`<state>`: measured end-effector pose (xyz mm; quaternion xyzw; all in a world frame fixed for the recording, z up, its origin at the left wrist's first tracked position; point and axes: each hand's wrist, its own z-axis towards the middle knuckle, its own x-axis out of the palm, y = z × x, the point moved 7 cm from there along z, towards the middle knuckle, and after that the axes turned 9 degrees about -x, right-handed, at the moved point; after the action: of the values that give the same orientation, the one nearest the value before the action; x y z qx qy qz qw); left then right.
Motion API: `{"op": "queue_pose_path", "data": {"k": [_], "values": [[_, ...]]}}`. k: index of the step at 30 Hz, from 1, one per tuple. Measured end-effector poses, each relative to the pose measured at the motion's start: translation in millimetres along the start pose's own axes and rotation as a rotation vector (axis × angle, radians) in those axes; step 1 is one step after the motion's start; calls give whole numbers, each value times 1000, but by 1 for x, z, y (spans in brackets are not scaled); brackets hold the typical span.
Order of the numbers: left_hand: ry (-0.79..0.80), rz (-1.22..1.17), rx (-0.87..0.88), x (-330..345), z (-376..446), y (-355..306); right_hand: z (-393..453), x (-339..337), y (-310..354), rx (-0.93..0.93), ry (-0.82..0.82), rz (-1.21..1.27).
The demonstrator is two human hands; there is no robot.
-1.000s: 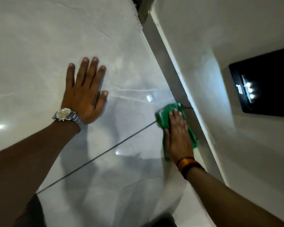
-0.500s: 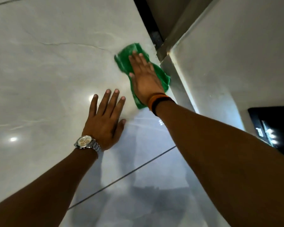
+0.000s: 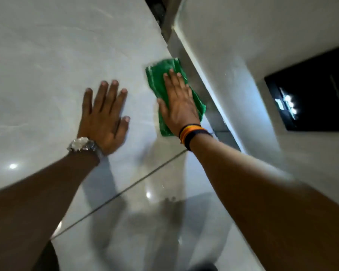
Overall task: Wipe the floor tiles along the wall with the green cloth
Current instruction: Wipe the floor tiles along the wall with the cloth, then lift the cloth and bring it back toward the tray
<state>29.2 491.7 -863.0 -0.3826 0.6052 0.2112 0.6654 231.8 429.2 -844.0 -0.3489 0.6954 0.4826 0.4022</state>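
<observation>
Green cloth (image 3: 155, 81) is seen flat on the glossy pale floor tiles (image 3: 47, 55), just beside the grey skirting strip (image 3: 186, 61) at the foot of the white wall (image 3: 243, 36). Its long axis runs from near the wrist away from the camera, roughly parallel to the wall line; the far end points up-frame, tilted slightly left. The far right corner is touching or nearly touching the skirting; which one cannot be told through the motion blur.

Right hand (image 3: 179, 106) is laid palm-down on the cloth, fingers extended and together, pressing rather than gripping; nothing is clenched. Cloth edges are visible past the fingertips, on the thumb side and on the wall side. Orange and dark bands (image 3: 190, 133) are worn at that wrist.

Left hand (image 3: 104, 118) is spread flat on bare tile to the left of the cloth, apart from it, fingers splayed, holding nothing. A metal wristwatch (image 3: 82, 144) is worn on it.

A dark grout line (image 3: 145, 178) crosses the floor diagonally below both hands. A black panel (image 3: 311, 85) with small lights is set in the wall at right.
</observation>
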Motion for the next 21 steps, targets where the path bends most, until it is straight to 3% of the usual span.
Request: {"op": "queue_pose_path", "data": {"k": [4,8,13,17,21], "values": [[124,-26,-18,-2,-3,0,-150,18,-40,266,-37,21],[314,-77,-129,-29,-27,-4,-286,17,-73,541,113,46],[392,-75,-130,-98,-125,-15,-387,-25,-51,1144,75,356],[494,-71,-163,-180,-184,-21,-416,-84,34,1193,-11,549],[465,-75,-137,-294,-200,-55,-415,-160,129,1201,-130,636]]}}
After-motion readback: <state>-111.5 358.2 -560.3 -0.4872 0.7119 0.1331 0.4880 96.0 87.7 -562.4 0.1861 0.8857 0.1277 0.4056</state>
